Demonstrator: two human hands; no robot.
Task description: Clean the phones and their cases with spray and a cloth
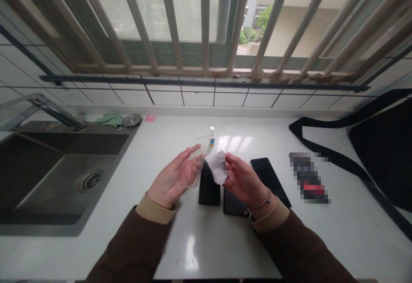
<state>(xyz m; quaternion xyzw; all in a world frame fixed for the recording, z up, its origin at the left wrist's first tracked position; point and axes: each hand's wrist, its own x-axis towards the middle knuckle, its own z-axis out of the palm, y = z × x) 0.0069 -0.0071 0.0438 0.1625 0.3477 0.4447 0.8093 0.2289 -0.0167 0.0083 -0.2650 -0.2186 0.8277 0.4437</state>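
My left hand is closed around a clear phone case, held tilted above the counter. Close to its right, my right hand pinches a small light-grey cleaning cloth with a zigzag edge. A narrow gap seems to lie between cloth and case. Beneath the hands lie a black smartphone and a dark phone-like item, both partly hidden. Another black, flat device lies beyond my right wrist. Behind the case stands a small white-capped bottle, its lower part partly covered.
At left is a steel sink with a faucet. A green cloth, a metal drain strainer and a pink slip lie behind it. To the right are a pixelated item and a black bag with a strap.
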